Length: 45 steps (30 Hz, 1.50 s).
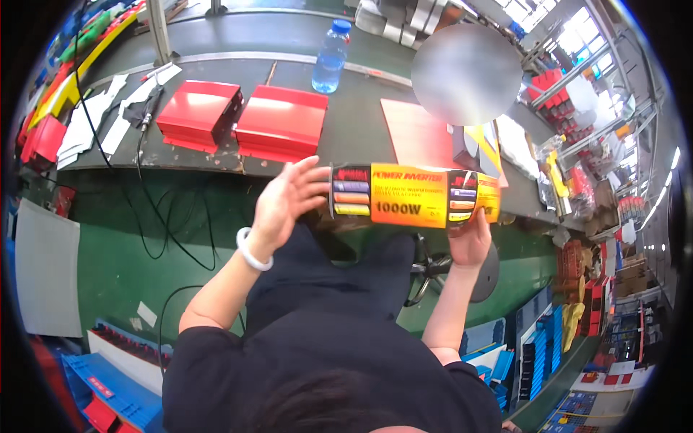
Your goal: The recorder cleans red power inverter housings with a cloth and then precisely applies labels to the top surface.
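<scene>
A long printed label sheet (408,196), yellow-orange with black ends, is stretched out before me at the bench edge, its right end curling. My right hand (471,234) grips that right end, thumb in front and the other fingers mostly hidden behind. My left hand (284,203) is open at the left end, fingers spread; its fingertips reach the sheet's edge, and I cannot tell if they touch it. On the bench beyond my left hand sit two glossy red metal cases, the nearer-to-middle case (281,121) and the left case (196,114).
A blue-capped water bottle (331,59) stands behind the cases on the dark workbench (354,123). A flat reddish sheet (415,133) lies to the right. Black cables (170,231) hang at the left. A stool (485,278) is by my right arm; blue bins (115,386) stand at lower left.
</scene>
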Motion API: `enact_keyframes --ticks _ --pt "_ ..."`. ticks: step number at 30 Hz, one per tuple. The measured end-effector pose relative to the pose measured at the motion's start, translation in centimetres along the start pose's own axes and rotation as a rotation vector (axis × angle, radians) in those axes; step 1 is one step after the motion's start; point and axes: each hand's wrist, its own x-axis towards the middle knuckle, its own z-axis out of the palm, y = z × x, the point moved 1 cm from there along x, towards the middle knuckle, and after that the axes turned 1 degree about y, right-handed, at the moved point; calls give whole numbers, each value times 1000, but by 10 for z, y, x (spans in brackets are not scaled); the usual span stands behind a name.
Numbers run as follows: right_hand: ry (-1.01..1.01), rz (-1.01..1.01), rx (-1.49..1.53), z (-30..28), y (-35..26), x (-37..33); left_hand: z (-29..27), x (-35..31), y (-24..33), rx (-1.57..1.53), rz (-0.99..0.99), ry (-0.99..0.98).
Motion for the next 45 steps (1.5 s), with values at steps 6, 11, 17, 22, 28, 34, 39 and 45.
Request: enact_keyframes --ticks 6,11,17,22,28,34,39,45 --pt "-298 30 636 30 77 82 -78 36 58 1236 780 520" --pt "-200 296 625 57 147 144 -124 68 68 1141 558 541" --pt "188 299 341 54 170 157 -89 58 69 1232 474 557" --pt "159 271 242 46 139 159 -67 56 43 1242 454 518" --pt "209 139 -15 55 87 159 -44 55 39 1385 726 490" --pt "-108 67 195 94 58 173 0 67 34 254 271 95" --pt "-222 -73 196 84 54 203 -24 60 19 -517 -66 -13" --pt "-8 -143 -53 43 61 198 -22 51 55 -318 58 -103"
